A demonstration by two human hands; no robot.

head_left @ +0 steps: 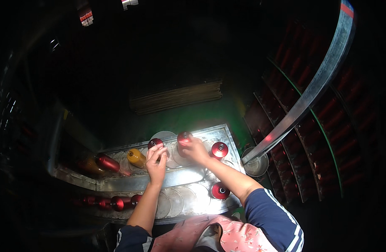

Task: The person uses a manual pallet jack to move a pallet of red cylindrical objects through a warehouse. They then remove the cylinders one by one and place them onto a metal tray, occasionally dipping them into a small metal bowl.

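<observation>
My right hand is wrapped round the upper part of a shiny red bottle, which stands upright on the far lane of a metal conveyor. Just to its left, my left hand has its fingers curled against a darker red bottle and covers much of its body. A yellow bottle tilts to the left of that hand. Another red bottle stands right of my right hand, below a further red bottle leaning at the far left.
The near lane carries a red bottle on the right and several on the left, one being a red bottle. A curved metal bar rises at right beside a round metal pot. Racks of red bottles and stacked cardboard lie beyond.
</observation>
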